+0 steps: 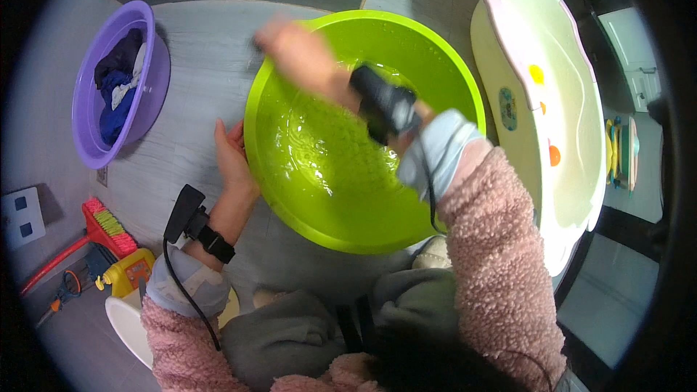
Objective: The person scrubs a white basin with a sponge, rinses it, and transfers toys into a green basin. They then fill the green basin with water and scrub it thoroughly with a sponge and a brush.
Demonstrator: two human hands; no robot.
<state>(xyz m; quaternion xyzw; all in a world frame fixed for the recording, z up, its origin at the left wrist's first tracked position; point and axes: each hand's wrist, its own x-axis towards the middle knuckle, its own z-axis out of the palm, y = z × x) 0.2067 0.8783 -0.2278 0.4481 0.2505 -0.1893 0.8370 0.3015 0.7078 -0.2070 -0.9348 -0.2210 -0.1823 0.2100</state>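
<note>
In front of me a lime-green plastic basin (pixel 348 228) holds a little clear water (pixel 310 147), rippled and full of glints. My left hand (pixel 235 163) holds the basin's left side from outside, some of its fingers hidden behind the wall. Across the basin reaches my right hand (pixel 299 57), badly blurred, over the upper-left rim. Whether its fingers hold anything cannot be made out. Black strapped devices with cables sit on both wrists.
A purple tub (pixel 158 76) with dark and white cloth stands at the left. To the right rises a white baby bathtub (pixel 506 60). A red-handled broom (pixel 109 228), a yellow pump bottle (pixel 128 273) and a white basin (pixel 128 326) are at lower left.
</note>
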